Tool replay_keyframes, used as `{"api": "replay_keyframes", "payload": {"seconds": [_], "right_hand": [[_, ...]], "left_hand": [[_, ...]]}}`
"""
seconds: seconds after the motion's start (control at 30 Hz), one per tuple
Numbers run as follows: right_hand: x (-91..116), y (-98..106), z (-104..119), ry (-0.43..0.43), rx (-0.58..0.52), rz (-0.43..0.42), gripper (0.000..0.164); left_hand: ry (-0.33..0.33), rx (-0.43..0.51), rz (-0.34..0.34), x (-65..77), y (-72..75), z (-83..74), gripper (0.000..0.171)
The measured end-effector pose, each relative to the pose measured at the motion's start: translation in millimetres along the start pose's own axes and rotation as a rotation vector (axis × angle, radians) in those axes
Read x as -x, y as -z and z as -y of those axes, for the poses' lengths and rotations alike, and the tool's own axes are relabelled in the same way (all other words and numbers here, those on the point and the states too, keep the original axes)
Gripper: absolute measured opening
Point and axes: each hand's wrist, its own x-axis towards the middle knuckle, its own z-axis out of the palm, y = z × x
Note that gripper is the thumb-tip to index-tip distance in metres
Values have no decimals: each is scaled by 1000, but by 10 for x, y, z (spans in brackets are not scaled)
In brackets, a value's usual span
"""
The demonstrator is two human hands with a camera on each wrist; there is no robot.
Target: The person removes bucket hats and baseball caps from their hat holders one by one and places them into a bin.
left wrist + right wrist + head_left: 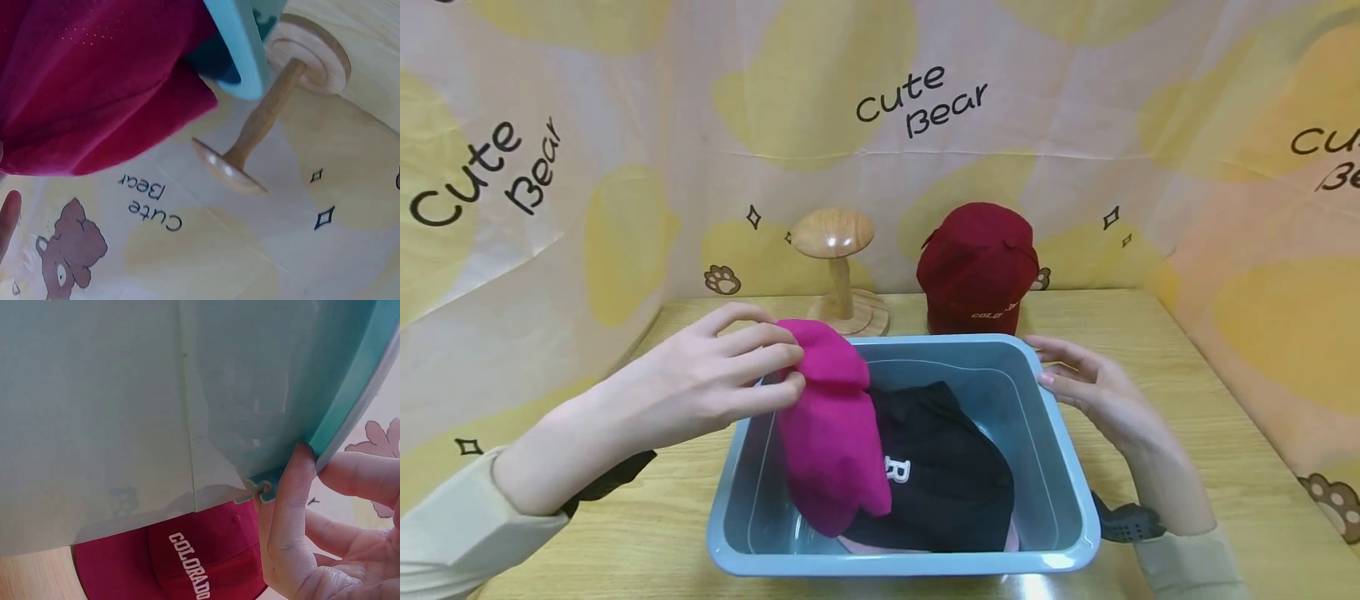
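Note:
My left hand (722, 367) grips a magenta cap (838, 433) near its top, over the left side of a blue plastic bin (1060, 467). In the left wrist view the magenta cap (94, 81) fills the upper left, with only a fingertip showing at the edge. Below and beside it in the bin lies a black cap (943, 492) with a white letter R, a strip of pink under it. At the bin's far right corner my right hand (1093, 392) pinches the rim; the right wrist view shows its fingers (290, 512) curled at the edge.
Behind the bin stands a wooden hat stand (835, 237) with a rounded top and round base. A dark red cap (977, 267) lettered COLORADO is at the back right. Patterned cloth (820, 100) hangs behind the wooden table (1120, 317).

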Motion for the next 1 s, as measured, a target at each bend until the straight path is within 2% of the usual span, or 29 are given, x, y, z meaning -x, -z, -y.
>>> {"api": "replay_keyframes", "payload": {"seconds": [0.3, 0.4, 0.63, 1.0], "right_hand": [[-1, 1, 27, -4, 3, 4, 48], [5, -2, 32, -10, 9, -1, 48], [11, -7, 19, -2, 7, 0, 48], [21, -19, 27, -18, 16, -8, 49]], "left_hand": [[-49, -2, 18, -59, -133, -82, 25], [-78, -8, 49, -88, -173, -126, 23], [-143, 69, 98, -162, -272, -228, 20], [-221, 144, 91, -375, -401, -361, 13]]}}
